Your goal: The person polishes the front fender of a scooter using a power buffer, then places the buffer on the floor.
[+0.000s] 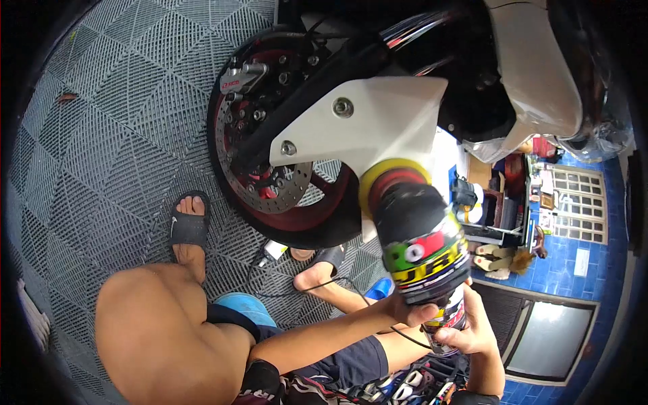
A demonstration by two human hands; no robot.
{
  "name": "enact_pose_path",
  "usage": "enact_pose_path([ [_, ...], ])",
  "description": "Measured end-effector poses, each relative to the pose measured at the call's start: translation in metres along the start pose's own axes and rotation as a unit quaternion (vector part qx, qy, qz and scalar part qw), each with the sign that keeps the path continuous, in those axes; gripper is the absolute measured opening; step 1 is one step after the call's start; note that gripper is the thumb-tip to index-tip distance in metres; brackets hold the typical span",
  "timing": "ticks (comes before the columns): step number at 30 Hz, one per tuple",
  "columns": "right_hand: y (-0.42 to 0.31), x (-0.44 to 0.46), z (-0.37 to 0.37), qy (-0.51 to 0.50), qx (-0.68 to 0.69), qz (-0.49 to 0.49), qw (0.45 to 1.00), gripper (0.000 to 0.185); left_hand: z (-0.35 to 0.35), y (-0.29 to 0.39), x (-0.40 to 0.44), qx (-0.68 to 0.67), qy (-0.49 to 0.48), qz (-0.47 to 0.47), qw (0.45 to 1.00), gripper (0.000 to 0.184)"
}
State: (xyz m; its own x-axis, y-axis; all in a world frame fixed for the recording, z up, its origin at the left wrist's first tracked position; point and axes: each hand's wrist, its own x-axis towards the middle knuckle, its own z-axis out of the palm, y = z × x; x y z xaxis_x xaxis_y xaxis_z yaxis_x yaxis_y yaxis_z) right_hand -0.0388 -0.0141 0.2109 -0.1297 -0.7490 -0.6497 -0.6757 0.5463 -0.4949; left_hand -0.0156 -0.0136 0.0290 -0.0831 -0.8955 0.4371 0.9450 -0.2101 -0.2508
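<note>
Both hands are closed around a polisher [422, 250], a dark power tool with bright green, red and yellow labels. Its round yellow and red pad [370, 181] lies against the lower edge of a white motorcycle fender [378, 115]. My left hand [413, 314] wraps the tool's underside from the left, just below the labelled head. On the label-covered grip end, my right hand [475, 325] holds from the other side. A black cord [351, 281] loops below the polisher. Beside the fender is the front wheel [324, 233] with its perforated brake disc [273, 196].
A white bottle [275, 250] is on the grey tiled floor [128, 148] near my sandalled feet. Under me shows a blue stool [244, 308]. At the right are cluttered shelves [503, 196], a blue wall [563, 266] and more motorcycle bodywork [540, 67].
</note>
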Motion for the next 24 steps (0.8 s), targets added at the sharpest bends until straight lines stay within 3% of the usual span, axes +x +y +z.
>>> enact_pose_path([
  [2, -0.005, -0.001, -0.008, -0.046, 0.009, 0.041, 0.998, 0.096, 0.002, 0.003, 0.005, -0.011, 0.006, -0.007, 1.0, 0.067],
  [3, 0.001, 0.003, -0.012, -0.047, -0.023, -0.03, 0.998, 0.09, -0.001, 0.005, 0.01, -0.004, 0.008, -0.006, 1.0, 0.064],
  [4, 0.012, 0.003, -0.016, -0.022, 0.008, -0.034, 0.999, 0.091, -0.002, 0.01, 0.016, 0.003, 0.01, -0.005, 1.0, 0.062],
  [6, 0.038, -0.007, -0.011, 0.033, 0.124, -0.03, 0.991, 0.093, 0.015, 0.012, 0.028, 0.011, 0.122, -0.003, 0.992, 0.056],
  [7, 0.045, -0.011, -0.003, 0.065, 0.207, -0.03, 0.976, 0.094, 0.014, 0.028, 0.039, 0.087, 0.093, -0.087, 0.988, 0.067],
  [9, 0.034, -0.006, 0.004, 0.052, 0.287, -0.004, 0.957, 0.088, 0.017, 0.051, 0.062, 0.146, 0.098, -0.179, 0.968, 0.061],
  [11, 0.033, 0.003, 0.009, 0.04, 0.318, -0.027, 0.947, 0.085, 0.015, 0.051, 0.06, 0.148, 0.103, -0.161, 0.97, 0.058],
  [14, 0.055, 0.005, 0.003, 0.015, 0.246, -0.012, 0.969, 0.092, 0.01, 0.043, 0.042, 0.125, 0.117, -0.093, 0.981, 0.055],
  [15, 0.066, 0.006, -0.002, 0.011, 0.188, -0.036, 0.981, 0.097, -0.005, 0.029, 0.027, 0.129, 0.068, -0.065, 0.987, 0.058],
  [19, 0.071, 0.016, -0.01, 0.017, -0.052, -0.144, 0.988, 0.093, -0.036, 0.001, -0.033, 0.167, 0.02, -0.092, 0.981, 0.06],
  [21, 0.063, 0.028, -0.017, -0.038, -0.135, -0.196, 0.971, 0.092, -0.031, 0.0, -0.046, 0.163, 0.021, -0.095, 0.982, 0.059],
  [24, 0.075, 0.031, -0.03, -0.113, -0.135, -0.177, 0.968, 0.094, -0.028, -0.008, -0.054, 0.173, 0.027, -0.089, 0.981, 0.057],
])
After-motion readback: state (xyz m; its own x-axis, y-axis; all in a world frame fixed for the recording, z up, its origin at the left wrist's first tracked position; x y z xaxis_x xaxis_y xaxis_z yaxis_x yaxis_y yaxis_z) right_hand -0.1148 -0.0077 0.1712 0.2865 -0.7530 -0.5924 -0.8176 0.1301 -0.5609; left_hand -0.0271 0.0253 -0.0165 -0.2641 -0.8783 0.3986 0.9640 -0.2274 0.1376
